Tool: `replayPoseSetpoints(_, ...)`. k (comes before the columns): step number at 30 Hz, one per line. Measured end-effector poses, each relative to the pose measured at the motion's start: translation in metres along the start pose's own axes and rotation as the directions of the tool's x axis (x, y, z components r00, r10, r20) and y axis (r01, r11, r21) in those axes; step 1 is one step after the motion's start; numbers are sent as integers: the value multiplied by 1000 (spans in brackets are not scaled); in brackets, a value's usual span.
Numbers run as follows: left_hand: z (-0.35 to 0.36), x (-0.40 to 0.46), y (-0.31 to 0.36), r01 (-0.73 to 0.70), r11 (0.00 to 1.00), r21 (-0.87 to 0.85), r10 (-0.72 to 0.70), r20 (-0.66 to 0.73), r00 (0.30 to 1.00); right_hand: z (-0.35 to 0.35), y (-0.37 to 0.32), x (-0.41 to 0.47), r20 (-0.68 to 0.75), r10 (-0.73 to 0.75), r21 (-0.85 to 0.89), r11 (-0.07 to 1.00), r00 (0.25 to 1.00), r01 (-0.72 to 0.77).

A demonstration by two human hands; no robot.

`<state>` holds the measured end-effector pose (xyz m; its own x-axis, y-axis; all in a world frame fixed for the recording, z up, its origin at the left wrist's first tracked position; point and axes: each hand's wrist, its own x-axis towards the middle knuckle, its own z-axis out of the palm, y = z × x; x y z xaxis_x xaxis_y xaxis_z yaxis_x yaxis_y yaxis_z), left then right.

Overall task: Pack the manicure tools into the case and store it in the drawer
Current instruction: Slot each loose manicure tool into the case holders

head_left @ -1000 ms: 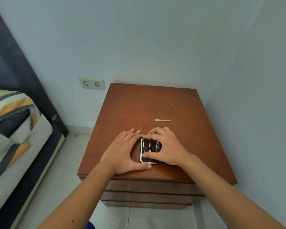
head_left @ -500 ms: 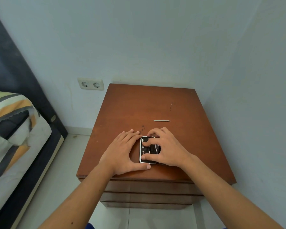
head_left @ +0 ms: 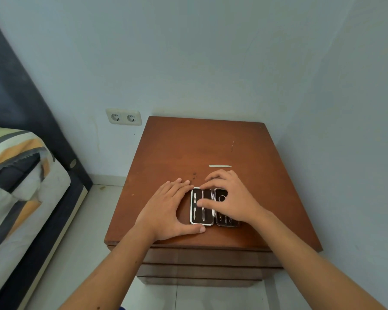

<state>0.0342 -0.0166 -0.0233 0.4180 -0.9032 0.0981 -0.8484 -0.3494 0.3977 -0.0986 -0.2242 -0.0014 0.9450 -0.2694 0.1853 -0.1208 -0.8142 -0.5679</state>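
Two halves of the case (head_left: pixel 202 206) lie open flat near the front edge of the nightstand (head_left: pixel 177 148). Right hand (head_left: pixel 231 198) covers most of the right half (tools there unreadable); its fingers press a tool in the left half. Left hand (head_left: pixel 166 209) braces the case's left edge, flat, holding nothing. Nail file (head_left: pixel 220 166) lies loose behind. Since 0.5 s ago the right hand has shifted right, uncovering more of the case.

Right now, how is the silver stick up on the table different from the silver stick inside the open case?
The loose stick lies bare on the nightstand, crosswise, touched by no hand. The cased stick lies lengthwise in the case's dark left half, with the right hand's fingers on it. Both are thin and silvery.
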Motion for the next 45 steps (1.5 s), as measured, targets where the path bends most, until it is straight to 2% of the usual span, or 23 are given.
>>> replayPoseSetpoints(4,0,1,0,5,1000,-2,-5,5,1000,-17,28,22,-173,120,-11,992,978,-124)
replayPoseSetpoints(7,0,1,0,6,1000,4,-6,4,1000,-23,50,42,-213,198,-77,973,957,-218)
replayPoseSetpoints(12,0,1,1,4,1000,12,-4,-1,1000,-28,55,67,-135,232,-175,951,963,-254)
replayPoseSetpoints(18,-2,1,1,3,1000,7,-3,3,1000,-33,52,70,33,264,-236,939,964,-249)
replayPoseSetpoints(20,-2,1,1,4,1000,9,-4,5,1000,-36,50,66,48,290,-154,948,956,-280)
replayPoseSetpoints(22,-1,1,1,1,1000,6,-1,-4,1000,-36,48,60,12,312,6,950,950,-313)
replayPoseSetpoints(25,-1,0,1,3,1000,2,-3,-7,1000,-36,38,47,18,254,238,938,967,-251)
replayPoseSetpoints(28,-1,0,1,4,1000,4,-4,-3,1000,-36,25,33,78,207,448,867,975,-219)
replayPoseSetpoints(31,-2,1,2,4,1000,6,-4,6,1000,-35,20,27,131,200,579,780,971,-239)
replayPoseSetpoints(36,-2,1,2,4,1000,-5,-4,17,1000,-36,18,27,192,275,652,681,942,-332)
replayPoseSetpoints(45,-1,1,0,3,1000,8,-3,18,1000,-42,16,39,246,247,576,740,937,-346)
